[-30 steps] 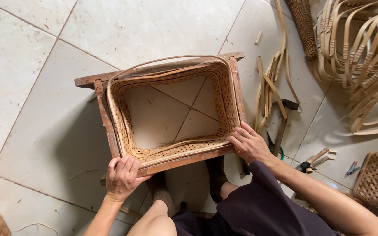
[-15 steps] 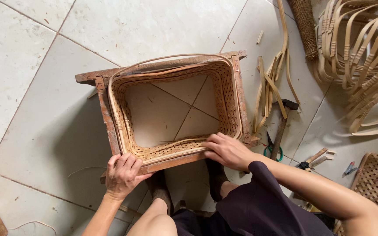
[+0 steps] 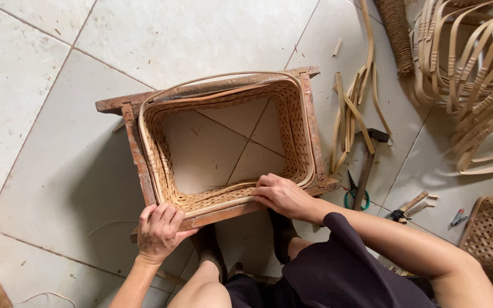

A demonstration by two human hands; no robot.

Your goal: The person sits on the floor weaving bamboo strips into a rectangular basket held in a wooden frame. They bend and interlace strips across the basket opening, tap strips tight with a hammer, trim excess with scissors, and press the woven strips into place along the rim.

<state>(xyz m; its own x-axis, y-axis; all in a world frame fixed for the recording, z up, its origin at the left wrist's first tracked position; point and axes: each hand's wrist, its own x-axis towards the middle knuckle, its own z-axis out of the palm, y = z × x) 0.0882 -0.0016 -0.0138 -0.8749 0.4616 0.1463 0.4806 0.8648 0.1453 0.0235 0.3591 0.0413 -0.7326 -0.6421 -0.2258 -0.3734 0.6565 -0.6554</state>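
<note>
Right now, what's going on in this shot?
A person is working on a woven basket that sits inside a wooden frame on a tiled floor. The left hand grips the frame's near left corner. The right hand presses on the basket's near rim. The basket has no bottom, so tile shows through. Loose cane strips, a hammer and scissors lie to the right.

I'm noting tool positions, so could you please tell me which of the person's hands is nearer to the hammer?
The right hand is nearer, resting on the woven basket's near rim, just left of the hammer. The left hand grips the wooden frame's far-left corner.
</note>
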